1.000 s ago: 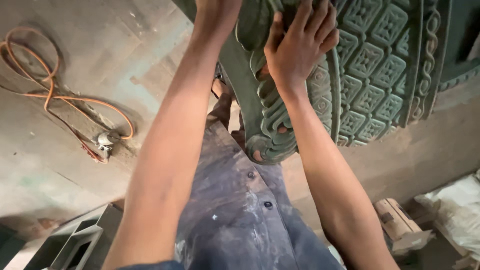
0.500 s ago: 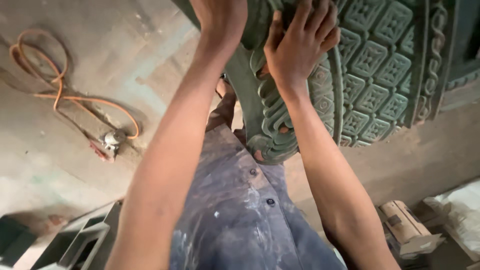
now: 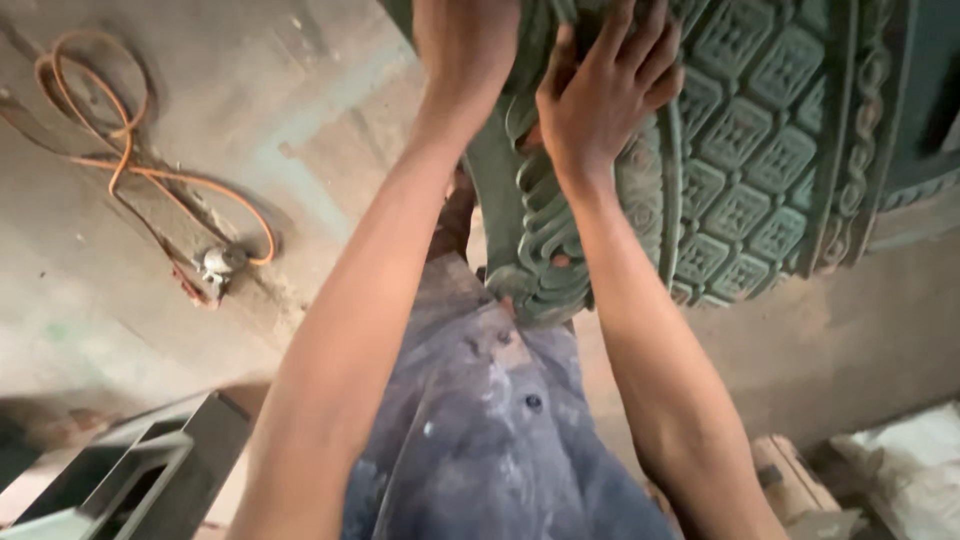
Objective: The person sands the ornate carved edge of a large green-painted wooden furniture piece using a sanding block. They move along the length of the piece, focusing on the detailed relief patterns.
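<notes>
A large green carved panel, covered in a grid of raised diamond-and-square reliefs and bordered by rope-like and scrolled mouldings, fills the upper right of the frame and runs off the top and right edges. Its scrolled lower edge hangs down toward the centre of the picture, just above the person's dusty blue-grey shirt.

The right hand lies flat on the panel at upper centre, fingers spread and pointing upward across the scrolled border, palm pressed to the carved surface; it rests on the piece rather than closing around it. The left hand is just to the left of it at the top edge of the frame, against the panel's left rim. Its fingers are cut off by the frame, so whether they curl around the rim cannot be told. Both forearms rise from the bottom of the frame and converge on the panel, which sits above and beyond the hands.

At upper left, an orange cable loops over the dusty concrete floor and ends at a small metal fitting. A grey metal frame sits at lower left, and a wooden block lies at lower right.
</notes>
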